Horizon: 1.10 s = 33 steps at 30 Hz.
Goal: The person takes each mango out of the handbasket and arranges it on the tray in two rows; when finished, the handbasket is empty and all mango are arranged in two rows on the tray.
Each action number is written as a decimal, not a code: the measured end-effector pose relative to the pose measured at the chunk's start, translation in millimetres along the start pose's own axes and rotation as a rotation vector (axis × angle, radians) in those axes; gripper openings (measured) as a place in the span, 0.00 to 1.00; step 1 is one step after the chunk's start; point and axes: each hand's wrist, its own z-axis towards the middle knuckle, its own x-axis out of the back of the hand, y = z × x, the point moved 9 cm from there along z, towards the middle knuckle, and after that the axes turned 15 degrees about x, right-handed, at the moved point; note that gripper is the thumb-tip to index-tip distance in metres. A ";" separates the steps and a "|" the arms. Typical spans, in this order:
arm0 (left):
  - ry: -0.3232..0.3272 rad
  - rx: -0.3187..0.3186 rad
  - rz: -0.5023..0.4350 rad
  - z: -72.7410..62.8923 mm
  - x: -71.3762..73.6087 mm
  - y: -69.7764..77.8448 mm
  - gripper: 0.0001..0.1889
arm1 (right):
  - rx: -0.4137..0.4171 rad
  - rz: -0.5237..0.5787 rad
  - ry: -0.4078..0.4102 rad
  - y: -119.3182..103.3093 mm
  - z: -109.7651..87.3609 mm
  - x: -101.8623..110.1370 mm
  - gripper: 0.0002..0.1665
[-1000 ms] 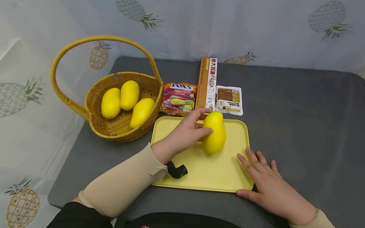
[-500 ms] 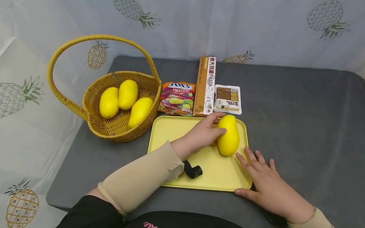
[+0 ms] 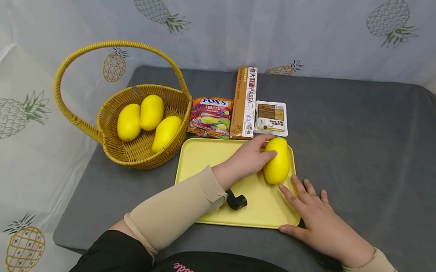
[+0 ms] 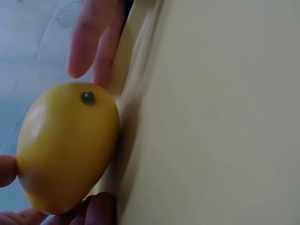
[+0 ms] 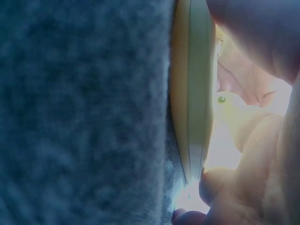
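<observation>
In the head view my left hand (image 3: pixel 248 159) grips a yellow mango (image 3: pixel 278 162) from its left side, thumb in front and fingers behind. The mango lies close over the right part of a pale yellow tray (image 3: pixel 198 157). A small green stem tip shows on the mango (image 4: pixel 70 145) in the left wrist view, its side close to the tray surface. My right hand (image 3: pixel 324 226) rests at the tray's right edge with fingers spread, fingertips near the mango's lower end. The tray rim (image 5: pixel 199 84) stands between that hand's fingers and the table in the right wrist view.
A wicker basket (image 3: pixel 144 163) with a tall handle holds 3 mangoes (image 3: pixel 151 112) at the left. Behind the tray stand a candy bag (image 3: pixel 210 117), a pasta box (image 3: pixel 245 103) and a flat white packet (image 3: pixel 272 118). A grey cloth (image 3: pixel 366 141) covers the table.
My left hand has carried the mango to the right across the tray, slowing in the last half second. The right hand has stayed at the tray's edge.
</observation>
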 end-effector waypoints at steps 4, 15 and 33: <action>0.047 -0.005 0.024 1.7 5.1 -2.6 0.29 | 0.000 0.001 0.002 -0.2 0.3 1.2 0.58; 0.088 -0.025 0.071 2.2 2.4 -0.7 0.26 | -0.002 0.000 -0.001 1.4 -0.1 0.5 0.58; 0.058 -0.039 0.083 -9.7 9.6 -3.9 0.26 | 0.003 0.006 0.003 -1.3 1.9 1.0 0.57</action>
